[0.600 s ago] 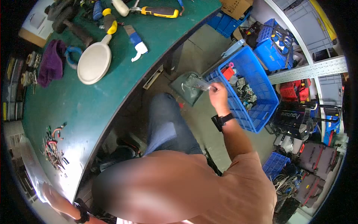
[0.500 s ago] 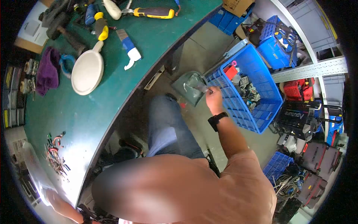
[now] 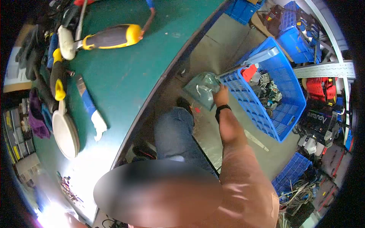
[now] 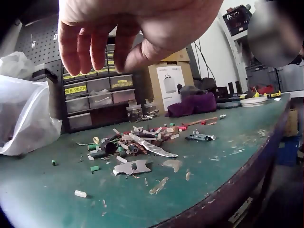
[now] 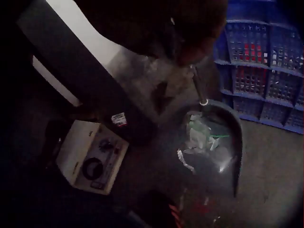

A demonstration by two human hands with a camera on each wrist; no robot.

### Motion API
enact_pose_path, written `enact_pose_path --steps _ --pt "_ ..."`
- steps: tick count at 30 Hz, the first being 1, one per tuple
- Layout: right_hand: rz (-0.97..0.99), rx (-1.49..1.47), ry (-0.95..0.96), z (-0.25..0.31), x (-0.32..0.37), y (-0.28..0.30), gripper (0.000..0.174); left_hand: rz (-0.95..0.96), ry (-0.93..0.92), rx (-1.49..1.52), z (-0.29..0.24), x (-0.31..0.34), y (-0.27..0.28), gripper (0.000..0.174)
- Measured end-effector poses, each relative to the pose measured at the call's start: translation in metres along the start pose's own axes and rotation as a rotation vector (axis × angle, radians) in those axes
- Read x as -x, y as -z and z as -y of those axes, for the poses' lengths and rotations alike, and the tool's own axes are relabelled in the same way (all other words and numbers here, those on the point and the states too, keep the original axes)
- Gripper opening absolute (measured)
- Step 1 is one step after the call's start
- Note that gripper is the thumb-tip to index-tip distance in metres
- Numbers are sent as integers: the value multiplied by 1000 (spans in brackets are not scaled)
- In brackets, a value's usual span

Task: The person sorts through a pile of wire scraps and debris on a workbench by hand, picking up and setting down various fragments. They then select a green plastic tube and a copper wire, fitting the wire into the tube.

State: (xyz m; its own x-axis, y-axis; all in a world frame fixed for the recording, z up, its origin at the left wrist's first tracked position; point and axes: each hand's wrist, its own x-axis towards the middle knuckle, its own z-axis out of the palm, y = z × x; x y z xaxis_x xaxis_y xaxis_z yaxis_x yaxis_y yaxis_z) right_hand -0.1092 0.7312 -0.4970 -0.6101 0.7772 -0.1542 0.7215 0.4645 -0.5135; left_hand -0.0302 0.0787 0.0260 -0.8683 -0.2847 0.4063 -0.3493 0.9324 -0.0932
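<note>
My right hand point(image 3: 221, 95) reaches down over the dustpan point(image 3: 194, 84) on the floor, its fingers pointing at the pan's edge. In the right wrist view the hand point(image 5: 190, 33) is dark, and I cannot tell whether its fingers hold anything. Scraps of clear plastic point(image 5: 199, 133) lie in the pan. The left hand point(image 4: 142, 28) hangs above the green table point(image 4: 247, 185), fingers loosely bent, with nothing in them. Below and beyond it spreads a pile of small bits point(image 4: 128, 145), with a flat silvery piece point(image 4: 132, 167) in front.
A blue crate point(image 3: 291, 91) of small parts stands beside the dustpan, whose long handle point(image 3: 262, 56) leans over it. On the table lie a paintbrush point(image 3: 91, 108), a yellow-black tool handle point(image 3: 112, 37) and a pale round lid-like object point(image 3: 64, 133). A translucent bag point(image 4: 28, 114) stands left of the pile.
My right hand has lowered towards the dustpan; the clear plastic piece it pinched no longer shows plainly in it. The head view has shifted, bringing the table tools closer.
</note>
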Motion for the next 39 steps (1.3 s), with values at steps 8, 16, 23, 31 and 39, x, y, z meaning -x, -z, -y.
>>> enact_pose_path --steps 8,16,23,31,39 --pt "481 367 -89 -68 35 -35 26 -87 -82 -30 -26 -14 -1 19" --pt "771 456 -82 -95 84 -8 25 -121 -17 84 11 2 -9 22" --pt "580 491 376 -109 91 23 31 -142 -386 43 166 47 -73 30" --pt "-46 -571 615 145 100 229 18 -359 161 454 27 72 -51 23" --pt "242 -442 1634 426 269 333 17 -414 163 613 35 59 -58 21"
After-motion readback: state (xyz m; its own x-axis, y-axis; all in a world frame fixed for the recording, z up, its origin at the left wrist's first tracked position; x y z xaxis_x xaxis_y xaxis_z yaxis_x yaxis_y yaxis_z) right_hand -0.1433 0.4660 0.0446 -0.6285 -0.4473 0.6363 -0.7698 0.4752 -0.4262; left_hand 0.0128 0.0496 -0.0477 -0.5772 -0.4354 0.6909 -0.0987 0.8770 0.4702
